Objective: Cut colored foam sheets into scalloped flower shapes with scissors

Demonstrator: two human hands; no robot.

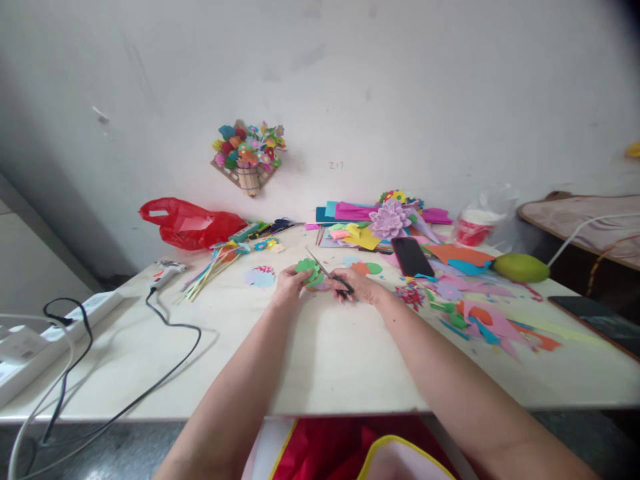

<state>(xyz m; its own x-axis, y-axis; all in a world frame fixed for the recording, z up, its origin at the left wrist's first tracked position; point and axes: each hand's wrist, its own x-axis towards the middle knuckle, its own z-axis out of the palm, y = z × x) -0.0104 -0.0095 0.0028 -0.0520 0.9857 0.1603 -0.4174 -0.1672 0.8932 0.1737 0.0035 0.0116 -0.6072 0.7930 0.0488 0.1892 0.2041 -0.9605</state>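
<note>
My L hand (pixel 289 283) pinches 1 grn flower cutout (pixel 307 268); my R hand (pixel 361 288) grips 1 pr scissors (pixel 343 284). 1 blk phone (pixel 411 256) nr R.

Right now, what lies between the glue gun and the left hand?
The head view shows thin sticks, then pale blue paper, between the glue gun and the left hand.

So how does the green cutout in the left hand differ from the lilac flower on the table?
The green cutout looks flat; the lilac flower has many layered petals. The green cutout is held by the left hand; the lilac flower sits among coloured sheets, untouched. The lilac flower looks larger than the green cutout. Both have petal-like edges.
</note>
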